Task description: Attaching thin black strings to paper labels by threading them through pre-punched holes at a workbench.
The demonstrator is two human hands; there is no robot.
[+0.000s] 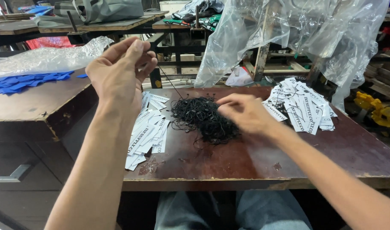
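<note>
The left hand [120, 70] pinched one thin black cord [169, 81], its grip narrow; the cord trailed down to the tangled pile [203, 117] beneath the loosely open right hand [246, 113]. Light, limp, probably snag-prone; best taken near an end.

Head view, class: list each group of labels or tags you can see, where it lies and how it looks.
Left tag pile: white rectangular strips with dark print, table's left part, below the raised left hand.
Right tag pile: same white strips, table's far right, threaded with black strings.

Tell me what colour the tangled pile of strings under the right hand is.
Black strings, seen clearly in the head view.
</note>
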